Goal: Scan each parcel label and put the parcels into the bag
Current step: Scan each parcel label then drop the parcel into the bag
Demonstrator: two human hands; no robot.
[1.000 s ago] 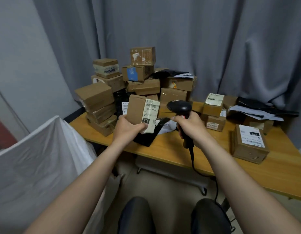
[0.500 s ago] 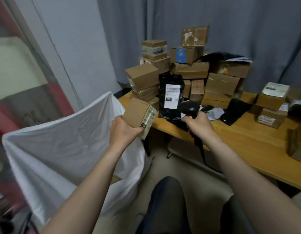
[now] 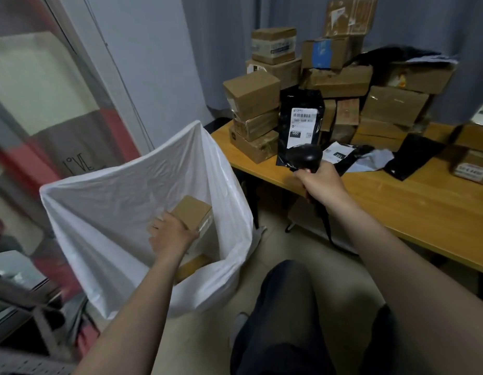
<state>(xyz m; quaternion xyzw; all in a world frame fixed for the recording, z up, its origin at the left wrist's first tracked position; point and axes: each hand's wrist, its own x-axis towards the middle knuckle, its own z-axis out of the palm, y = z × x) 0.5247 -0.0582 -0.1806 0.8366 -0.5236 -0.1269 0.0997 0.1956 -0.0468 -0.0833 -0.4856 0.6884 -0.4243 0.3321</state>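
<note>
A: Left hand (image 3: 171,234) is down in the mouth of the white bag (image 3: 113,201) on the left, fingers clamped round a small cardboard parcel (image 3: 193,213).
B: And a second box (image 3: 193,266) lies deeper in the bag, just nearer than that hand.
A: Right hand (image 3: 323,185) hovers at the near edge of the tabletop (image 3: 424,201), fingers wrapped tight on the black scanner (image 3: 304,156) (cable (image 3: 327,228) hanging below the wrist).
B: Just beyond the scanner a black mailer (image 3: 286,109) stands upright, white label (image 3: 302,125) facing us, against the far stack of brown boxes (image 3: 394,104)

A wooden table (image 3: 413,212) stands before grey curtains (image 3: 227,36) on beige floor (image 3: 329,263).
</note>
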